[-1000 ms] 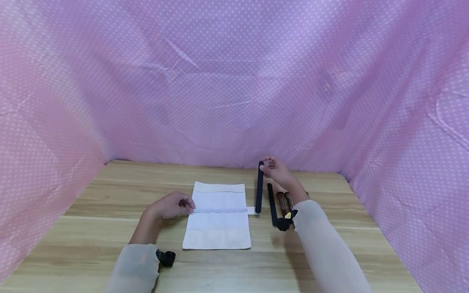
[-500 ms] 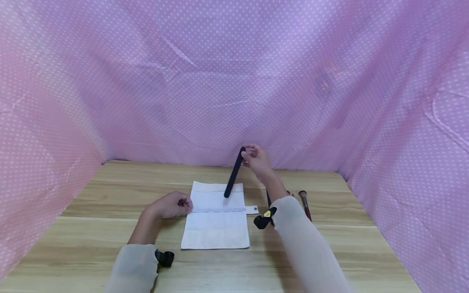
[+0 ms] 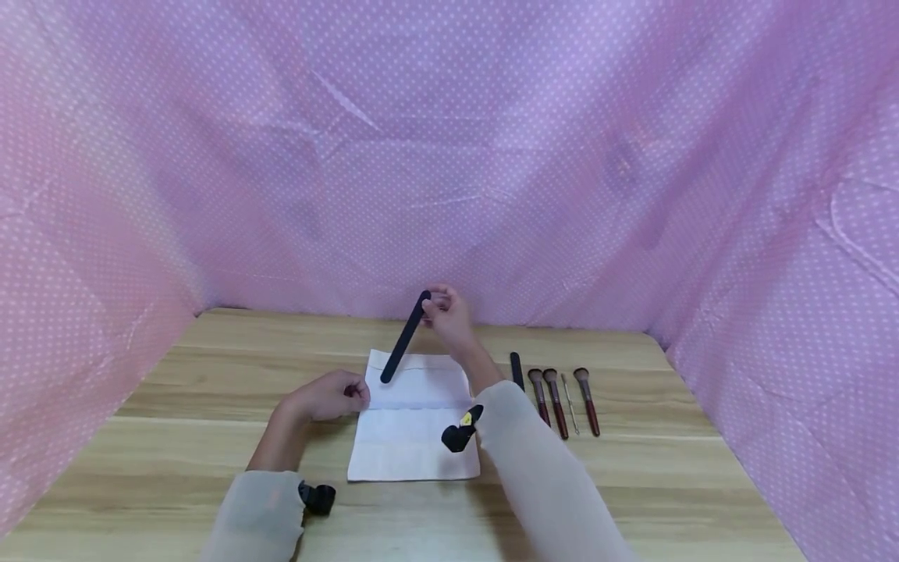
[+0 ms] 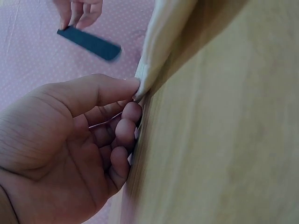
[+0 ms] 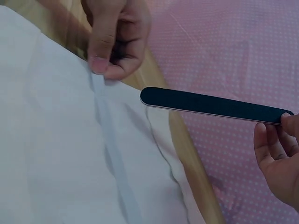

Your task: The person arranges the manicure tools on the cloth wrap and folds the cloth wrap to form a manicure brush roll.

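1. Fingers of the right hand (image 3: 449, 321) pinch one end of a black nail file (image 5: 215, 103): thumb on one face, fingertips on the other, parted only by the file's thickness.
2. Fingers of the left hand (image 4: 65, 135) pinch the side edge of a white cloth wrap (image 3: 414, 460), thumb above and forefinger below, at the end of a pale band (image 5: 112, 140). The remaining fingers are curled in.
3. Nail file: held aloft on a slant, free end lower, over the far part of the wrap toward its left side. It stands apart from the cloth.
4. Step in hand, as judged: bringing the file to the wrap while the left hand steadies the edge.
5. Next move, as judged: align the free end with the band and lower it, left pinch firm. Whether the band has openings cannot be told.
6. Right of the wrap, on the table (image 3: 140, 476): a second black file (image 3: 516, 368), partly hidden by the right sleeve (image 3: 541, 476), three brushes (image 3: 588, 402), and a thin metal tool (image 3: 570, 403) between the second and third brushes.
7. Backdrop: pink dotted fabric (image 3: 393, 195).
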The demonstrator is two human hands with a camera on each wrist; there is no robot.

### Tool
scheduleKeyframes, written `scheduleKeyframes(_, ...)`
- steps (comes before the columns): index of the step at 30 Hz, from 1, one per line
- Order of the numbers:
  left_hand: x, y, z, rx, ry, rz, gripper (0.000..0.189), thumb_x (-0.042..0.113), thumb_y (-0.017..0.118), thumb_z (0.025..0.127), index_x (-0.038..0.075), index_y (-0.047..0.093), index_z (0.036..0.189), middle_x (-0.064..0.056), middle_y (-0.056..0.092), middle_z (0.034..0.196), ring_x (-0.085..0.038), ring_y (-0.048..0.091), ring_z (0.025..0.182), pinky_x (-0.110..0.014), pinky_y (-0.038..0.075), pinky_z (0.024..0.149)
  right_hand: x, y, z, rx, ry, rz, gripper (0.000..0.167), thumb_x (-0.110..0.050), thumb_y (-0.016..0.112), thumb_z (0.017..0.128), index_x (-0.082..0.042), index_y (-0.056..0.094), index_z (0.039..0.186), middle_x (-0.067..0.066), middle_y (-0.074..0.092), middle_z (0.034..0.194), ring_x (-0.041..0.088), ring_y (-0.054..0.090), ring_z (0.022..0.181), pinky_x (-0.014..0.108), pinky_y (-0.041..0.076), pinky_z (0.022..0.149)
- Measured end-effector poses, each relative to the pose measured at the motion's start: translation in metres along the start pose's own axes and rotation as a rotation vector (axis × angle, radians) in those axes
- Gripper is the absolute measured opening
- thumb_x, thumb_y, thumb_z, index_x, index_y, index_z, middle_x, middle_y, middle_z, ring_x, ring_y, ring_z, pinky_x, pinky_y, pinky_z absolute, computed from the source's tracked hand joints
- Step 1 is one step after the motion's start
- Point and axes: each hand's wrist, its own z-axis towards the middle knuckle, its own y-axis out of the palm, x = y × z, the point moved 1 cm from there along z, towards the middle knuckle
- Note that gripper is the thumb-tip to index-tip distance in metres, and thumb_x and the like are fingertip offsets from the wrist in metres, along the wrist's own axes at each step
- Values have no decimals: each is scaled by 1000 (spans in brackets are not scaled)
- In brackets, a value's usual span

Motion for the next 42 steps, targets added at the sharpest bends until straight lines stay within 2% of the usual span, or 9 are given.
scheduleKeyframes(4,-2,0,1,1,34,-4,8,2,60,95,5,66,91,-1,57,80,-17,50,72,-28,43,63,6,12,-2,-10,-8,-15,29,10,58,98,3,53,127,11,67,94,16,66,75,56,54,91)
scheduleKeyframes(8,-1,0,1,-1,41,-6,8,1,60,95,4,66,91,-2,58,81,-17,50,72,-29,42,64,11,19,-4,-9,0,-28,26,11,57,98,3,54,123,15,68,94,16,66,74,57,55,90)
scheduleKeyframes(16,4,1,0,-8,27,-9,11,-2,56,95,3,65,92,-3,57,81,-18,49,72,-30,42,64,20,25,-4,-13,31,-64,24,9,57,99,3,59,122,12,66,95,16,65,75,57,54,90)
scheduleKeyframes(22,4,2,-3,-1,2,-4,9,-1,58,96,4,65,93,-3,58,82,-18,50,73,-31,42,65,33,27,-6,-37,58,-89,23,7,58,100,0,60,122,14,68,99,18,66,78,49,58,86)
scheduleKeyframes(27,4,3,-3,5,6,0,9,-1,58,96,4,65,93,-4,59,84,-18,51,75,-32,42,67,36,28,-9,-56,80,-96,31,9,58,99,-1,60,128,17,67,104,21,69,83,37,60,78)
scheduleKeyframes(34,6,1,-4,-14,28,10,12,-3,55,97,4,64,93,-3,58,84,-18,50,75,-30,41,67,46,31,-11,-154,168,-135,56,15,56,96,-3,47,148,19,63,114,22,67,84,38,60,80)
scheduleKeyframes(37,5,1,-4,-14,28,12,12,-3,55,97,4,64,93,-3,58,83,-18,48,73,-30,40,66,50,33,-13,-166,180,-139,59,16,56,95,-3,44,150,18,62,111,21,66,82,34,60,76)
scheduleKeyframes(42,2,2,-4,-15,22,3,12,-2,56,98,5,64,94,-3,58,84,-18,48,72,-30,40,65,58,36,-16,-185,204,-137,62,17,56,94,-3,43,152,20,61,110,19,65,80,35,60,76)
